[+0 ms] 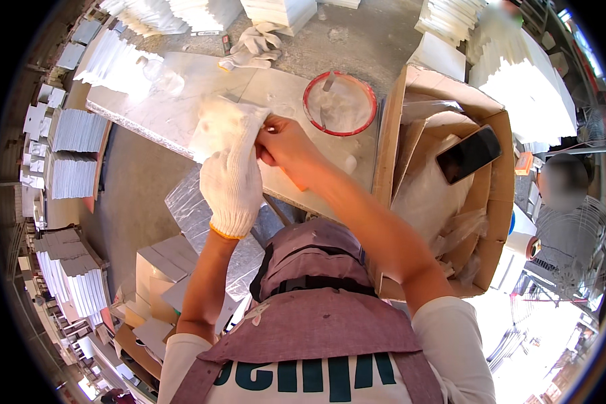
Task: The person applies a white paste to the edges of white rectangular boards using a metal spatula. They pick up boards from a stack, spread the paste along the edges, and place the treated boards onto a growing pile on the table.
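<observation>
Head view is showing me white cloth (221,126) above the surface (279,87), probably light, soft and best taken by its edge, where my right hand (276,139) is pinching tightly, while my gloved left hand (232,185) is hiding its grip.

The basin (341,134) sits left of the box (388,161).
</observation>
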`<action>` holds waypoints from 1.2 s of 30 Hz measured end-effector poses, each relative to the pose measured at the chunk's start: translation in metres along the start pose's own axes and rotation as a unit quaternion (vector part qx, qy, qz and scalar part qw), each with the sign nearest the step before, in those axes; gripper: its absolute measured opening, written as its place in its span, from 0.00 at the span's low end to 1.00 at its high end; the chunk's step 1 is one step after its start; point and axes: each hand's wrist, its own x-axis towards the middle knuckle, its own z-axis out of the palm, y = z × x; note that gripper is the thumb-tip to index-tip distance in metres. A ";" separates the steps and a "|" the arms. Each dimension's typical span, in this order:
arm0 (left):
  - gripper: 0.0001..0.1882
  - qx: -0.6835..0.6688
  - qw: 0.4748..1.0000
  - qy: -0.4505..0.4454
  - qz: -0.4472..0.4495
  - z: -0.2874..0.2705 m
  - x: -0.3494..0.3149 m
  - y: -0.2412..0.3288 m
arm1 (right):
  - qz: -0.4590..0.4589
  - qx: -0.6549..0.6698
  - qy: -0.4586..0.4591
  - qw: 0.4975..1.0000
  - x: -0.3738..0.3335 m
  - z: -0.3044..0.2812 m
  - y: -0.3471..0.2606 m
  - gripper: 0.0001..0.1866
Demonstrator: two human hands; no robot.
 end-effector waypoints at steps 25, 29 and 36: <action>0.21 -0.142 0.975 -0.169 0.001 -0.021 -0.008 0.068 | -0.082 0.098 -0.254 0.959 0.016 -0.002 0.012 0.26; 0.22 -0.174 0.980 -0.092 -0.009 -0.016 -0.007 0.065 | 0.106 0.035 -0.383 0.917 0.031 0.001 -0.021 0.27; 0.21 -0.236 0.963 -0.104 -0.075 -0.021 -0.013 0.071 | 0.020 0.291 -0.239 0.926 0.006 0.031 -0.022 0.30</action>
